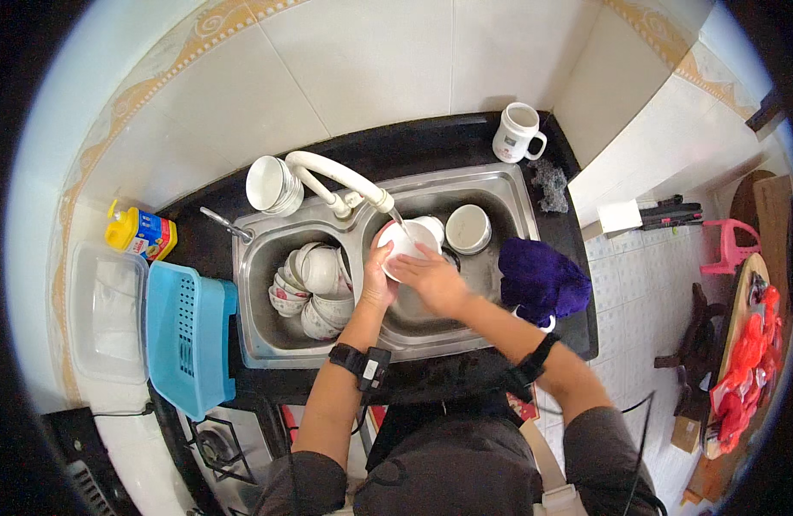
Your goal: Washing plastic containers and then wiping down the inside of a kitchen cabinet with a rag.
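Note:
My left hand point(378, 274) grips a white bowl point(399, 242) by its side, tilted over the right sink basin point(480, 284). Water from the cream-coloured faucet point(338, 171) runs into it. My right hand point(435, 280) lies across the bowl, its outstretched fingers on the inside surface; I see no cloth or sponge under them. Behind the held bowl is another white dish point(430, 226), partly hidden. Next to that, a stack of white bowls point(468, 229) stands in the same basin. Several patterned bowls point(316, 284) lie piled in the left basin.
Stacked bowls point(274, 185) stand left of the faucet. A white mug point(517, 132) and steel wool point(550, 186) occupy the back right corner. A purple cloth point(541, 280) drapes the right edge. Leftward are a blue plastic basket point(209, 335), a yellow detergent bottle point(141, 232) and a gas stove point(222, 445).

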`<action>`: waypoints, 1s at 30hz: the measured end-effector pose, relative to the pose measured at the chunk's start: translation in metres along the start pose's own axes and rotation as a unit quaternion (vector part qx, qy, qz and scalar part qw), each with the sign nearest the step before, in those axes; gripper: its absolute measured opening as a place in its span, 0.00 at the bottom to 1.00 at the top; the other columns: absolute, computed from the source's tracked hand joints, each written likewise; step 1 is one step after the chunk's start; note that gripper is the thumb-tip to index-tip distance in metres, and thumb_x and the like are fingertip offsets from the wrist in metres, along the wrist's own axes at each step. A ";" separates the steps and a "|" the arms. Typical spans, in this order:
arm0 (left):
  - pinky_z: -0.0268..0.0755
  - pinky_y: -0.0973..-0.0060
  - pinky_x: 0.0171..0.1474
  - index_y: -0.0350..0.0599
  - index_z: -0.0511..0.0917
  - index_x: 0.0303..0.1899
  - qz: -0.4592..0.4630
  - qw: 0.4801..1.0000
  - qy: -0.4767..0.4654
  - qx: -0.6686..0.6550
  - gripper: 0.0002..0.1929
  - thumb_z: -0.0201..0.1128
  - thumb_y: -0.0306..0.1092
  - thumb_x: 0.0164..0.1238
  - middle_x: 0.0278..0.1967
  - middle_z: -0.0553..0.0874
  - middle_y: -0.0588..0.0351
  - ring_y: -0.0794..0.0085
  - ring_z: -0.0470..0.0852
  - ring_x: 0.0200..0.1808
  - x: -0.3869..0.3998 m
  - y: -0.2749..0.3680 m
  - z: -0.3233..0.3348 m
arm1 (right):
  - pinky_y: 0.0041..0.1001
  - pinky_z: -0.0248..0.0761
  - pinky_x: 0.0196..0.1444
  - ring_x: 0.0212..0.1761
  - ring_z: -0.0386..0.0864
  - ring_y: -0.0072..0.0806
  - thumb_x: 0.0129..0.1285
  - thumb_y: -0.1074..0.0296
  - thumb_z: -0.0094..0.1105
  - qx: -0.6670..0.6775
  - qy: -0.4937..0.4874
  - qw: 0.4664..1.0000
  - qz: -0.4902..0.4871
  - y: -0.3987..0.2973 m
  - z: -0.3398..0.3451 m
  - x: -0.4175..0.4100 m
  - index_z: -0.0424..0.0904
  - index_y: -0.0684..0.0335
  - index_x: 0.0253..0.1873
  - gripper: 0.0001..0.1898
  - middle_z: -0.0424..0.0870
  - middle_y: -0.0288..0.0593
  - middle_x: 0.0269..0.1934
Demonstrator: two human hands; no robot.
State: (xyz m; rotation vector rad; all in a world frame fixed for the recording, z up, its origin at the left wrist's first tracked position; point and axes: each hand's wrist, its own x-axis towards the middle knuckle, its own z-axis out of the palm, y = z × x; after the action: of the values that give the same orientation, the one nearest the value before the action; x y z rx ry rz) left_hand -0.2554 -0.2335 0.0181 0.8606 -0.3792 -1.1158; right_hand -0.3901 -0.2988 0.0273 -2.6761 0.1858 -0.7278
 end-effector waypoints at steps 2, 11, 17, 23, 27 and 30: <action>0.66 0.66 0.57 0.46 0.68 0.57 -0.019 1.000 0.008 -0.008 0.22 0.52 0.42 0.63 0.52 0.76 0.51 0.62 0.75 0.54 -0.001 -0.005 -0.008 | 0.48 0.46 0.69 0.65 0.65 0.29 0.51 0.70 0.54 -0.086 -0.150 0.984 -0.045 0.020 -0.015 -0.007 0.72 0.60 0.56 0.24 0.73 0.42 0.58; 0.66 0.61 0.57 0.46 0.66 0.60 -0.212 0.977 0.005 0.026 0.33 0.45 0.64 0.65 0.55 0.75 0.52 0.63 0.73 0.56 -0.010 0.000 0.004 | 0.49 0.48 0.69 0.64 0.65 0.38 0.47 0.71 0.62 -0.109 -0.077 0.991 0.010 0.025 -0.010 -0.020 0.78 0.43 0.51 0.23 0.80 0.33 0.50; 0.63 0.61 0.59 0.42 0.66 0.60 -0.119 0.991 0.027 -0.046 0.35 0.41 0.65 0.66 0.55 0.75 0.54 0.63 0.72 0.58 -0.007 -0.003 0.005 | 0.32 0.68 0.54 0.52 0.75 0.25 0.42 0.76 0.71 0.675 0.012 0.669 0.311 0.047 0.007 -0.023 0.76 0.63 0.52 0.26 0.82 0.37 0.41; 0.67 0.67 0.54 0.39 0.69 0.53 0.001 0.999 0.019 -0.046 0.24 0.59 0.48 0.65 0.50 0.78 0.56 0.68 0.76 0.52 -0.011 -0.007 0.012 | 0.31 0.69 0.50 0.50 0.75 0.28 0.60 0.60 0.58 0.750 0.134 0.542 0.355 0.046 0.025 0.011 0.64 0.63 0.61 0.26 0.77 0.41 0.49; 0.69 0.67 0.47 0.38 0.71 0.43 0.120 0.911 0.163 0.358 0.18 0.65 0.42 0.59 0.41 0.81 0.54 0.63 0.78 0.46 -0.022 -0.012 0.023 | 0.32 0.72 0.44 0.49 0.74 0.31 0.59 0.56 0.60 0.557 0.195 0.667 0.454 0.002 0.020 0.044 0.62 0.63 0.63 0.30 0.75 0.45 0.48; 0.64 0.61 0.46 0.41 0.71 0.34 0.307 0.635 0.055 0.707 0.16 0.69 0.34 0.46 0.30 0.78 0.47 0.51 0.75 0.37 -0.031 0.001 0.033 | 0.31 0.72 0.42 0.48 0.74 0.32 0.58 0.56 0.61 0.670 0.187 0.531 0.483 -0.007 -0.006 0.040 0.60 0.62 0.64 0.32 0.75 0.47 0.47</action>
State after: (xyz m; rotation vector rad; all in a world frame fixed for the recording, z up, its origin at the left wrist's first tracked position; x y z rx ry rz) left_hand -0.2897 -0.2187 0.0447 1.9353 -1.4183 0.1274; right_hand -0.3587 -0.3031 0.0528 -0.6385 0.7464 -0.5725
